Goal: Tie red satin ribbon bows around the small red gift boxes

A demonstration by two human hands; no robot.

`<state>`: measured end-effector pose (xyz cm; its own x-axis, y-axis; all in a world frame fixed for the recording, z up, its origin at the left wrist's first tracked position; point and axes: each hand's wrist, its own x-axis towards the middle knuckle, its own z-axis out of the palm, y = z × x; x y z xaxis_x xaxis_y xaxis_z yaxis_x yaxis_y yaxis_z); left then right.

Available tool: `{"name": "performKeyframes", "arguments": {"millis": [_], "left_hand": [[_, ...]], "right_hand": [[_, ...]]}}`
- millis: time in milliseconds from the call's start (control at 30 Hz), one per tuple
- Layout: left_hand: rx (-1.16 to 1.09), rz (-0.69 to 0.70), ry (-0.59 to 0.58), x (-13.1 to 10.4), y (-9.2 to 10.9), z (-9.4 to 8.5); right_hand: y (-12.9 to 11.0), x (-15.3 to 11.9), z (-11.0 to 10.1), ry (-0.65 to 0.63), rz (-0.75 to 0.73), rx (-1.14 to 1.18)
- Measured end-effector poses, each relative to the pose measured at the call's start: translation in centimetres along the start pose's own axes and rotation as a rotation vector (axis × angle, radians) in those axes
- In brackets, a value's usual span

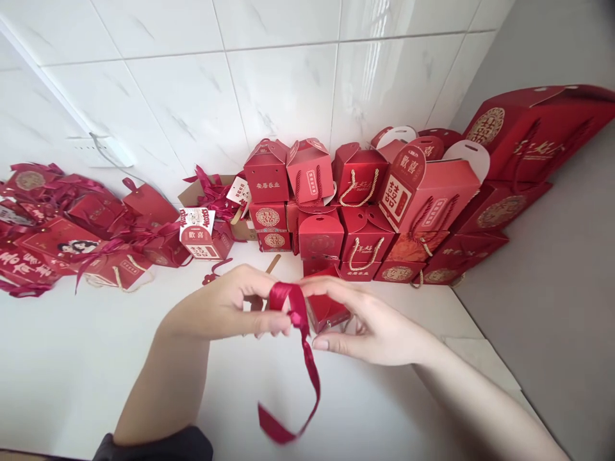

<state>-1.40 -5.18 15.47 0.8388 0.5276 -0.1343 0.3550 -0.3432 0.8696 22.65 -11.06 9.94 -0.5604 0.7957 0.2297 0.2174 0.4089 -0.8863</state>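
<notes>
A dark red satin ribbon (312, 374) is looped and knotted between my hands, with one long tail hanging down and curling to the left. My left hand (245, 304) pinches the loop, the ribbon passing around its fingertips. Just right of the knot is my right hand (365, 323), thumb and fingers apart, its fingertips beside the ribbon loop; no ribbon shows between them. Behind the right fingers sits a small open red box (327, 308), partly hidden by that hand.
Red gift boxes (321, 237) are stacked along the tiled wall, with larger ones (542, 137) at the right. Beribboned red boxes (62, 230) pile up at the left. A cardboard box (192, 189) holds ribbons. A wooden stick (273, 263) lies on the white table (72, 358).
</notes>
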Motion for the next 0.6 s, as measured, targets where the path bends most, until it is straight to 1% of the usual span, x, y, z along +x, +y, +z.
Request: {"name": "performKeyframes", "arguments": {"millis": [67,133,200,233,267,300,333,400,433,500,533,567,600], "left_hand": [[0.002,-0.108,0.135,0.7,-0.3,0.6],[0.039,-0.142,0.305,1.2,-0.5,1.0],[0.063,-0.137,0.455,1.7,-0.7,1.2],[0.064,-0.134,0.495,1.8,-0.7,1.3],[0.058,-0.134,0.501,2.0,-0.8,1.4],[0.048,-0.137,0.473,2.1,-0.8,1.6],[0.035,-0.142,0.419,2.3,-0.9,1.7],[-0.001,-0.17,0.269,2.7,-0.9,2.2],[-0.026,-0.191,0.194,2.9,-1.0,2.5],[-0.091,-0.227,0.084,3.4,-1.2,3.1],[-0.131,-0.237,0.048,3.6,-1.2,3.4],[-0.174,-0.24,0.024,3.8,-1.3,3.6],[-0.211,-0.238,0.01,3.9,-1.4,3.8]], "right_hand": [[0.5,0.3,1.0,-0.123,0.063,0.345],[1.0,0.4,1.8,-0.181,0.143,0.599],[1.4,0.5,2.3,-0.167,0.186,0.673],[1.5,0.5,2.3,-0.133,0.199,0.656],[1.6,0.5,2.3,-0.081,0.21,0.617],[1.6,0.5,2.2,-0.013,0.221,0.566],[1.6,0.5,2.0,0.061,0.23,0.501],[1.5,0.3,1.5,0.17,0.235,0.337],[1.5,0.2,1.1,0.184,0.229,0.247],[1.3,0.0,0.5,0.153,0.192,0.074],[1.2,-0.1,0.1,0.148,0.17,-0.014],[1.0,-0.1,-0.3,0.173,0.15,-0.107],[0.8,-0.3,-0.7,0.227,0.135,-0.205]]}}
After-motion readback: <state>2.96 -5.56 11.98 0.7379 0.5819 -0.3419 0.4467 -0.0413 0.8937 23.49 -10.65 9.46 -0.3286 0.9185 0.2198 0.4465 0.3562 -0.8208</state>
